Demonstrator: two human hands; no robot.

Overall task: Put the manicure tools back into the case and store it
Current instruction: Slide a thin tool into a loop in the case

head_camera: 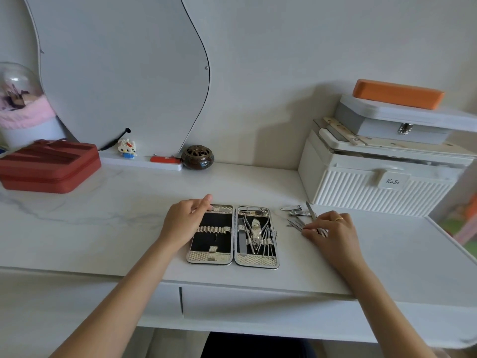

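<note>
An open manicure case (pixel 233 257) lies flat on the white desk, silver-edged with black lining. Its left half has empty elastic loops; its right half holds several metal tools (pixel 258 233). My left hand (pixel 184 223) rests on the case's left edge, thumb and fingers at its top left corner. To the right of the case lie loose tools: two nail clippers (pixel 296 211) and a bunch of thin metal picks (pixel 296 224). My right hand (pixel 331 229) pinches a slim metal tool (pixel 311 213) among them, fingertips down on the desk.
A ribbed white storage box (pixel 379 184) stacked with a grey case and an orange pouch (pixel 398 93) stands at the back right. A red zip case (pixel 49 166) sits back left. A brown incense burner (pixel 197 156) and a drawer front (pixel 258 303) lie near.
</note>
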